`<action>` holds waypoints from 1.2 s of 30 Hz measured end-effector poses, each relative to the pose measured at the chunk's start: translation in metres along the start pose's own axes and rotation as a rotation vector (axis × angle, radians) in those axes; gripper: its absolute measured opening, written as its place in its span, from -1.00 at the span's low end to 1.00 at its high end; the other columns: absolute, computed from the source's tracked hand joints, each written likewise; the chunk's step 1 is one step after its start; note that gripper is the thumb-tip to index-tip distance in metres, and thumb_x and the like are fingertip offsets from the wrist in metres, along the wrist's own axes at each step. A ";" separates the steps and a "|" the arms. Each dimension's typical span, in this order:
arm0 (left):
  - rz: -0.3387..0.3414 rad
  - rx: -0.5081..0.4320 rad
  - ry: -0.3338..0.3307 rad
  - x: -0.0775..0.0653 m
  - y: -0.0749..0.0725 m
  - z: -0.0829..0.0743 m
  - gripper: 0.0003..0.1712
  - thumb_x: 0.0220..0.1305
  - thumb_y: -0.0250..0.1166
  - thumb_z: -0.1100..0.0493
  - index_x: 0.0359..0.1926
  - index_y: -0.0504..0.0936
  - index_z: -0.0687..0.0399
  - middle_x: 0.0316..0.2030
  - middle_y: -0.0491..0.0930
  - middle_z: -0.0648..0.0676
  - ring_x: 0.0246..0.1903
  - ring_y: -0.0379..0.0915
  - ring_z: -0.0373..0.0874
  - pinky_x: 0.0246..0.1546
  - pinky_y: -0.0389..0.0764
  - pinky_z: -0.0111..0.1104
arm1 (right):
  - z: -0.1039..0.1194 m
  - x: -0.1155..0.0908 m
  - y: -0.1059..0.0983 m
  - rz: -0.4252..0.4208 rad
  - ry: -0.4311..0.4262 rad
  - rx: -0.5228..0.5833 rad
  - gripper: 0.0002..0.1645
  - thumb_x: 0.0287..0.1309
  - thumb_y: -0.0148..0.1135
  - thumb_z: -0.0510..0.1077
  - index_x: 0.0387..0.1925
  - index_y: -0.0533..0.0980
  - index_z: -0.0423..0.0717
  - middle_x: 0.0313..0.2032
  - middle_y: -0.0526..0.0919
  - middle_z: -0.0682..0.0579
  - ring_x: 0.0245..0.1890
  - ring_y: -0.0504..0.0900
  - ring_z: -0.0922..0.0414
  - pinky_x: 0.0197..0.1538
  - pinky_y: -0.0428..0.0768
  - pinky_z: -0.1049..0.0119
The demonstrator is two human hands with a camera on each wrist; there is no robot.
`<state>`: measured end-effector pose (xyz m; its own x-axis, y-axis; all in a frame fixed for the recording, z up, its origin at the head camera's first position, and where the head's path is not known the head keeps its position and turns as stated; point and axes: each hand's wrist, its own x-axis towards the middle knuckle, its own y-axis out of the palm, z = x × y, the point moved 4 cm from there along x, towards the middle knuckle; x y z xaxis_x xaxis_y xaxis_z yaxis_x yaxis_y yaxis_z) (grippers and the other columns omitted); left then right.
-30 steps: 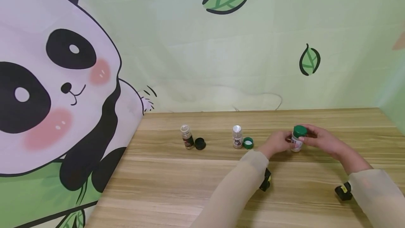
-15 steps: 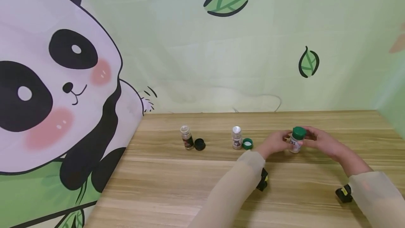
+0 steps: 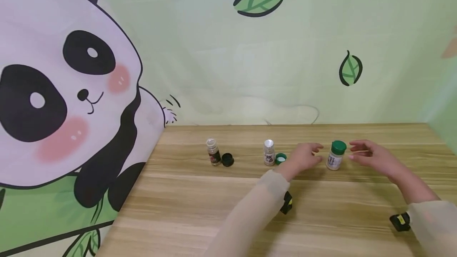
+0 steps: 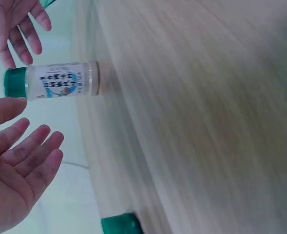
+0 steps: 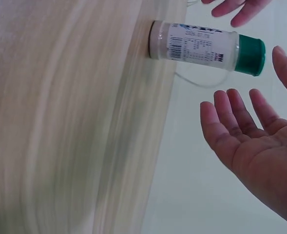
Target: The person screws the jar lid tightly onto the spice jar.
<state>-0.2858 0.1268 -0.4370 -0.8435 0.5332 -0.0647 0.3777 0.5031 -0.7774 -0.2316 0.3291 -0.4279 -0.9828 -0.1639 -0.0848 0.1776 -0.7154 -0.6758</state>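
Observation:
A spice jar (image 3: 335, 161) with a green cap (image 3: 338, 147) stands upright on the table, untouched. To its left is my left hand (image 3: 302, 157), fingers spread and a small gap from the jar. On the other side my right hand (image 3: 375, 158) is likewise apart from it, with loosely bent fingers. In the left wrist view the jar's printed label (image 4: 60, 81) shows beside the left palm (image 4: 11, 190). The right wrist view has the jar's barcode side (image 5: 197, 45) above the right hand (image 5: 265, 131).
Left of the hands stands an uncapped spice jar (image 3: 269, 154) with its green cap (image 3: 280, 158) beside it. Farther left is another uncapped jar (image 3: 214, 153), dark-labelled, next to a black cap (image 3: 227, 160). A panda-print cloth (image 3: 214, 70) hangs behind the wooden table (image 3: 185, 209).
Both hands have let go of the green-capped jar and moved apart, left hand to the left, right hand to the right. The jar now stands on its own.

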 end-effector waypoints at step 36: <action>0.041 -0.040 0.114 -0.120 -0.031 0.021 -0.64 0.47 0.26 0.11 0.21 0.67 0.05 -0.01 0.78 0.03 -0.12 0.69 -0.29 -0.14 0.58 -0.64 | 0.058 -0.055 0.049 -0.056 -0.200 -0.015 -0.57 0.34 0.30 -0.24 0.15 0.51 -0.41 -0.02 0.71 -0.31 -0.19 0.45 0.68 -0.15 0.61 0.50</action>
<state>-0.2046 0.0333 -0.4185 -0.7789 0.6268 -0.0229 0.4283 0.5048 -0.7495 -0.1657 0.2640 -0.4137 -0.9614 -0.2566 0.0993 0.1205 -0.7172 -0.6864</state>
